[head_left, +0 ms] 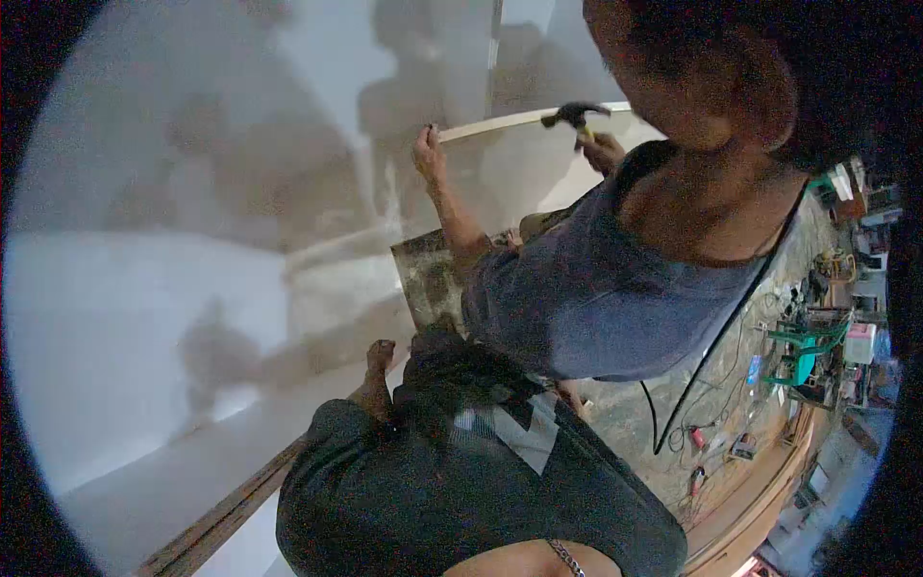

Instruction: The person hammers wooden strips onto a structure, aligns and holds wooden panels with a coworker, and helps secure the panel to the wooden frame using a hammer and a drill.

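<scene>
My left hand point(381, 356) is closed, knuckles up, beside the pale wall panel point(336, 332); whatever is inside its fingers is too small and dim to make out. No part of my right hand can be made out. Just beyond me a co-worker in a grey shirt point(615, 288) leans across. One hand of the co-worker point(429, 159) pinches something small at the end of a light wooden strip point(510, 122). The co-worker's other hand point(602, 152) grips a claw hammer point(577, 115), its head near the strip.
A dark-stained board point(428, 279) stands between the co-worker and the wall. A wooden edge point(226, 505) runs along the lower left. On the floor point(625, 423) at the right lie cables, tools and a green chair point(806, 356). Shadows fall across the wall.
</scene>
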A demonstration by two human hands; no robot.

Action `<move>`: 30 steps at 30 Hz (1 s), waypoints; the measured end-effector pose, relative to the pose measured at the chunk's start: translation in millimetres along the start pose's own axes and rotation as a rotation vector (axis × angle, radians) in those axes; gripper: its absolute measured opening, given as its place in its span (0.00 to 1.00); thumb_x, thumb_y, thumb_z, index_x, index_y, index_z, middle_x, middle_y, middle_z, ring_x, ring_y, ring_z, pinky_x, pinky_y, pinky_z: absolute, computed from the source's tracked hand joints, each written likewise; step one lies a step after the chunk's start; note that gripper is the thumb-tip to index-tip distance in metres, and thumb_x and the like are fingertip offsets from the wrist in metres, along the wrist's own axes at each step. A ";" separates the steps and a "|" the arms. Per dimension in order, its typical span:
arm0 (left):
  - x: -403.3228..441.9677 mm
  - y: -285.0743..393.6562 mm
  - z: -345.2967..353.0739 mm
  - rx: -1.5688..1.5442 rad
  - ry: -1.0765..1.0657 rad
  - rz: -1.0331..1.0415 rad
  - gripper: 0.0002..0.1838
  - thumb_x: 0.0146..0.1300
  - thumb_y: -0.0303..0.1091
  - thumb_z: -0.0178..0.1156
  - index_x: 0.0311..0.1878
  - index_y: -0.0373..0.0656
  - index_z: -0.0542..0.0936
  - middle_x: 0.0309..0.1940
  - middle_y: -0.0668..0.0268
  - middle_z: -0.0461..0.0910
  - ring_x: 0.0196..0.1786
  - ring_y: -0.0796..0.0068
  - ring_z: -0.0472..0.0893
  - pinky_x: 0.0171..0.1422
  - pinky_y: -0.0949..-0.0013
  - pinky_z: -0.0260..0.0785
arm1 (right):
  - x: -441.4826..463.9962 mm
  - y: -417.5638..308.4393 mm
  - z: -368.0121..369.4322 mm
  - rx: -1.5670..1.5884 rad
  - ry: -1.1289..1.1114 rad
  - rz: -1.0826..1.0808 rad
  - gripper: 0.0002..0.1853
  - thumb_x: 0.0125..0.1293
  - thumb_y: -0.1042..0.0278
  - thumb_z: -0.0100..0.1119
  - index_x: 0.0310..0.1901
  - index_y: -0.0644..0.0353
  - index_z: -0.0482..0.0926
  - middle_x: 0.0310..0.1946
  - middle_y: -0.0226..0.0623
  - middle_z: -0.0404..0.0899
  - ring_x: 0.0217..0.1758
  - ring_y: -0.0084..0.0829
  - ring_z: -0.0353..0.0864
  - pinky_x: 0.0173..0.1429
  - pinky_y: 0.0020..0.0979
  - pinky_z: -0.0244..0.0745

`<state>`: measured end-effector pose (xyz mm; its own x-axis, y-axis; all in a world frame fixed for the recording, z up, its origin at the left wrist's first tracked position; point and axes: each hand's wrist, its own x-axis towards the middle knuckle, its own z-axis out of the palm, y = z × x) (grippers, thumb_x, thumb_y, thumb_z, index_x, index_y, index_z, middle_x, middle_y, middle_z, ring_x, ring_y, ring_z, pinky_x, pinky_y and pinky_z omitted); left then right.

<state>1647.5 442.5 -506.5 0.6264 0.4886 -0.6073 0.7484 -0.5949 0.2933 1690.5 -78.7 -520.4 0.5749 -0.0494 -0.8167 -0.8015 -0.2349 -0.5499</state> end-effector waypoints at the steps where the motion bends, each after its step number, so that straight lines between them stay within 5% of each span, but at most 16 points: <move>1: -2.5 -2.9 -0.7 -0.068 0.045 0.013 0.18 0.57 0.51 0.51 0.40 0.47 0.78 0.42 0.61 0.78 0.46 0.58 0.75 0.49 0.57 0.68 | -8.8 -20.8 3.5 0.003 0.026 -0.010 0.11 0.60 0.61 0.53 0.33 0.60 0.75 0.23 0.39 0.76 0.26 0.35 0.78 0.28 0.37 0.75; 8: 52.8 -63.4 33.8 -0.507 0.207 0.318 0.17 0.55 0.50 0.54 0.35 0.46 0.79 0.33 0.60 0.80 0.40 0.68 0.79 0.42 0.63 0.70 | -34.6 -63.2 25.3 0.040 0.109 -0.027 0.13 0.60 0.58 0.53 0.32 0.61 0.75 0.22 0.39 0.76 0.23 0.34 0.77 0.25 0.35 0.74; 10: 82.0 -94.5 36.8 0.309 0.398 0.853 0.16 0.62 0.40 0.45 0.42 0.43 0.78 0.35 0.58 0.79 0.34 0.65 0.79 0.41 0.64 0.71 | -41.3 -59.7 32.3 0.047 0.121 -0.018 0.14 0.60 0.57 0.53 0.32 0.61 0.75 0.22 0.39 0.76 0.23 0.34 0.77 0.24 0.35 0.73; 11: 81.9 -100.3 39.9 0.315 0.397 0.866 0.16 0.62 0.40 0.45 0.42 0.43 0.78 0.35 0.58 0.79 0.34 0.65 0.79 0.41 0.64 0.71 | -44.1 -54.9 35.7 0.050 0.124 -0.015 0.14 0.60 0.56 0.52 0.32 0.61 0.75 0.21 0.39 0.77 0.22 0.34 0.77 0.24 0.35 0.73; 13: 57.6 -76.5 30.7 -0.387 0.018 0.159 0.16 0.55 0.50 0.53 0.32 0.49 0.81 0.34 0.58 0.80 0.41 0.62 0.79 0.46 0.62 0.70 | -49.4 -42.8 41.9 0.049 0.133 -0.008 0.15 0.59 0.55 0.52 0.32 0.61 0.75 0.21 0.39 0.77 0.22 0.33 0.77 0.23 0.34 0.73; 15: 32.3 -57.0 1.2 -0.122 0.130 0.373 0.18 0.56 0.52 0.51 0.35 0.48 0.80 0.36 0.55 0.79 0.42 0.56 0.78 0.48 0.58 0.69 | -53.5 -32.5 52.0 0.050 0.141 0.002 0.16 0.59 0.55 0.52 0.32 0.61 0.75 0.21 0.39 0.77 0.21 0.33 0.77 0.22 0.34 0.73; 19: 43.2 -44.9 -14.6 0.037 -0.082 0.194 0.21 0.56 0.53 0.51 0.36 0.44 0.79 0.36 0.54 0.79 0.42 0.52 0.77 0.48 0.55 0.68 | -73.5 -12.4 67.3 0.035 0.146 0.003 0.17 0.59 0.53 0.52 0.32 0.61 0.76 0.20 0.38 0.77 0.19 0.32 0.76 0.21 0.33 0.72; 21: 43.3 -35.0 -17.2 0.243 -0.097 0.337 0.18 0.59 0.47 0.49 0.35 0.42 0.79 0.33 0.55 0.79 0.40 0.55 0.78 0.43 0.57 0.70 | -83.2 -4.2 66.3 0.018 0.138 -0.038 0.18 0.59 0.52 0.52 0.32 0.62 0.76 0.20 0.38 0.77 0.19 0.32 0.76 0.20 0.33 0.72; 26: 14.2 -11.9 -38.8 0.076 0.099 0.494 0.14 0.62 0.39 0.45 0.33 0.42 0.79 0.29 0.57 0.79 0.30 0.65 0.79 0.31 0.66 0.70 | -87.2 5.1 70.1 -0.026 0.116 -0.105 0.19 0.59 0.50 0.51 0.32 0.62 0.76 0.19 0.38 0.78 0.17 0.31 0.76 0.18 0.32 0.71; 28: 19.2 -17.4 -38.7 0.024 0.159 0.530 0.14 0.62 0.37 0.45 0.33 0.42 0.79 0.28 0.57 0.78 0.28 0.68 0.79 0.28 0.68 0.70 | -61.7 22.5 70.1 -0.178 0.058 0.025 0.15 0.60 0.57 0.52 0.36 0.62 0.74 0.26 0.37 0.77 0.29 0.32 0.76 0.29 0.31 0.69; 30: 26.5 -21.6 -36.6 0.335 0.388 0.863 0.14 0.59 0.42 0.50 0.35 0.41 0.78 0.28 0.58 0.79 0.23 0.69 0.77 0.25 0.68 0.69 | -53.2 23.2 59.7 -0.266 0.031 0.079 0.13 0.60 0.60 0.52 0.38 0.63 0.73 0.30 0.37 0.76 0.36 0.32 0.76 0.34 0.31 0.68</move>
<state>1655.9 491.6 -501.8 0.9983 -0.0563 0.0152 -0.0583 -0.9636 0.2610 1631.5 -23.6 -500.1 0.5200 -0.1067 -0.8475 -0.7752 -0.4755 -0.4159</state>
